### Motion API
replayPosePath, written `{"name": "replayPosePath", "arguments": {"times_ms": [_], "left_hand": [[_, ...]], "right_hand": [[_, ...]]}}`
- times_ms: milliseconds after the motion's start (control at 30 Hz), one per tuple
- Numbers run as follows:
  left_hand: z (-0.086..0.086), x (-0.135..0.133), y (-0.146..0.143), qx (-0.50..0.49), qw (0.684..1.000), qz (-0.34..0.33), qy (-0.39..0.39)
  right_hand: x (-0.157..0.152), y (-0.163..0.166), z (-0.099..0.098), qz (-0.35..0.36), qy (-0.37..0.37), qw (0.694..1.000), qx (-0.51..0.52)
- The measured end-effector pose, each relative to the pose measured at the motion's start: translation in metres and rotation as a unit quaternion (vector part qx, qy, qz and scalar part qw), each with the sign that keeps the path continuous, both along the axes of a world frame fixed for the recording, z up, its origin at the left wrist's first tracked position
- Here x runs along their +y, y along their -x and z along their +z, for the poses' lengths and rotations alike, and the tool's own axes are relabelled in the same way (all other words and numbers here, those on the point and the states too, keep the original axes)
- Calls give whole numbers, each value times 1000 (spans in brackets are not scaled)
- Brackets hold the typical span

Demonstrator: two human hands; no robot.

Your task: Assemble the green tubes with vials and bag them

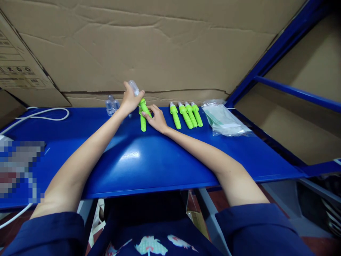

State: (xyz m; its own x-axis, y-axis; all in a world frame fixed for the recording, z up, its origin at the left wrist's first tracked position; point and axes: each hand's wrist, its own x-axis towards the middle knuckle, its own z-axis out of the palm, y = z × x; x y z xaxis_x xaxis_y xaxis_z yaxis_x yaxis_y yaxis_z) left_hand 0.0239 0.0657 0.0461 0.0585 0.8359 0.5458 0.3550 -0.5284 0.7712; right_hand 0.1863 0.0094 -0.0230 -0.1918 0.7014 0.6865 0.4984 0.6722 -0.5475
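Observation:
My left hand (130,101) is closed around a clear, dome-ended plastic cover (133,86) at the upper end of a bright green ribbed handle (145,107). The handle is tilted, its lower end leaning right. Fingers of my right hand (157,120) close on the lower part of that same handle. Whether the cover is fully seated on it, I cannot tell. Just below, a second green handle (143,124) lies on the blue table, partly hidden by the held one. Left of my left hand stand several clear plastic covers (109,106), partly behind my wrist.
Several green handles with clear tips (189,115) lie in a row right of my hands. Beyond them is a clear bag with pale contents (226,119). A white cable (50,113) loops at left. Cardboard (160,46) backs the blue table (160,160); a blue frame (266,67) borders the right.

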Motion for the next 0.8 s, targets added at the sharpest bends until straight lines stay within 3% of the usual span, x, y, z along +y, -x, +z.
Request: {"name": "replayPosePath", "arguments": {"times_ms": [133, 400, 800], "left_hand": [[7, -11, -2, 12, 998, -34, -46], [21, -32, -6, 50, 994, -74, -60], [22, -28, 1, 119, 986, -76, -84]], "right_hand": [[0, 0, 1, 8, -8, 1000, 0], [0, -1, 0, 43, -6, 999, 9], [-5, 3, 3, 25, -20, 999, -6]]}}
